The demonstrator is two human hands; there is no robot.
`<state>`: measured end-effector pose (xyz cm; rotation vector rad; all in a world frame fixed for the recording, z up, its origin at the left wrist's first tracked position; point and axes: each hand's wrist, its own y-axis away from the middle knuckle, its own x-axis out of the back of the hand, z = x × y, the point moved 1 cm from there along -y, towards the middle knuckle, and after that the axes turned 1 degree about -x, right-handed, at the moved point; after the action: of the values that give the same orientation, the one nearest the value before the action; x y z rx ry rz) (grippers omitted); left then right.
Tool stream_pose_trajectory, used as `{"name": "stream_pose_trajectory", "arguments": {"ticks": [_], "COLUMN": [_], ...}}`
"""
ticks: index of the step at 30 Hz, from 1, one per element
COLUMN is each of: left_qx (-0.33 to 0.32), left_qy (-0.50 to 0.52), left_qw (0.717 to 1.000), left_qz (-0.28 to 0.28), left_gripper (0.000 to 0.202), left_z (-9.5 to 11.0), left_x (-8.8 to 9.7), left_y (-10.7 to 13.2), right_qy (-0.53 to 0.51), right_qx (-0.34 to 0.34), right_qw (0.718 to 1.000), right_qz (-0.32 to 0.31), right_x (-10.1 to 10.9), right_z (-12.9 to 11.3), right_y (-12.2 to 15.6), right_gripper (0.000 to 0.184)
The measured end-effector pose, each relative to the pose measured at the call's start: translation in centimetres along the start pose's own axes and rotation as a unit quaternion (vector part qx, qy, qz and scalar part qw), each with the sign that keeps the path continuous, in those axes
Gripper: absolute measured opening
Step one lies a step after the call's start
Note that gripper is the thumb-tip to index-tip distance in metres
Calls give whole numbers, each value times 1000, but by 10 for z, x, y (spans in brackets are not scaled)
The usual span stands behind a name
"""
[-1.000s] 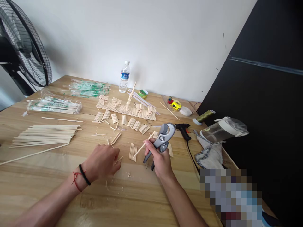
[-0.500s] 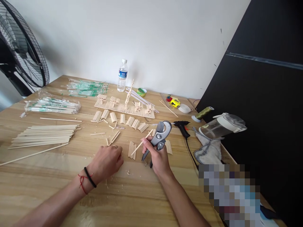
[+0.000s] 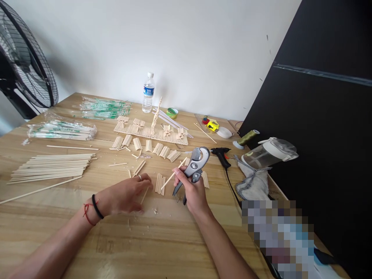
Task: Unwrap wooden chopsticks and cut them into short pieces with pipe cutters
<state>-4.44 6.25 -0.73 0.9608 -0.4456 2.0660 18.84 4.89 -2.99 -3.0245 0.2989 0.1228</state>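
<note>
My right hand (image 3: 193, 193) grips a grey cutter (image 3: 194, 166) held upright over the wooden table (image 3: 162, 248), and a thin wooden stick (image 3: 173, 174) slants from its fingers. My left hand (image 3: 124, 195), with a ring and wrist bands, rests low on the table, fingers curled over a short cut stick (image 3: 144, 195). A small row of cut sticks (image 3: 160, 183) lies between the two hands.
Long sticks (image 3: 52, 166) lie in a pile at left, wrapped chopstick packs (image 3: 61, 130) behind them. A stick raft model (image 3: 151, 133), water bottle (image 3: 148, 93), glue gun (image 3: 222, 155), thread spool (image 3: 246, 138), plastic jug (image 3: 269, 153) and a fan (image 3: 20, 66) surround the work spot.
My left hand slid a little right and flattened out, its fingers now reaching a short stick. The right hand with the cutter stayed nearly still.
</note>
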Motion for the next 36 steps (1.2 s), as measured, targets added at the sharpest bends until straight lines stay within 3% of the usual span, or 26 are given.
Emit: {"name": "stream_pose_trajectory", "arguments": {"ticks": [9, 14, 20, 25, 32, 36], "left_qx": [5, 21, 6, 33, 22, 9], "left_qy": [17, 16, 38, 46, 63, 76], "left_qw": [1000, 998, 987, 975, 977, 979], "left_qz": [4, 62, 153, 216, 201, 188], "left_gripper": [36, 33, 29, 41, 47, 42], "left_z": [-5, -8, -10, -14, -14, -8], "left_x": [0, -6, -27, -40, -37, -33], "left_y": [-4, -6, -14, -18, -16, -16], "right_qy": [-2, -14, -6, -10, -8, -9], "right_qx": [-1, -4, -4, -9, -7, -9], "right_qw": [1000, 1000, 1000, 1000, 1000, 1000], "right_qz": [10, 8, 17, 17, 20, 21], "right_x": [1, 1, 0, 0, 0, 1], "right_z": [2, 2, 1, 0, 1, 3], "right_y": [-1, -2, -1, -1, -1, -1], "right_gripper": [27, 26, 28, 27, 27, 27]}}
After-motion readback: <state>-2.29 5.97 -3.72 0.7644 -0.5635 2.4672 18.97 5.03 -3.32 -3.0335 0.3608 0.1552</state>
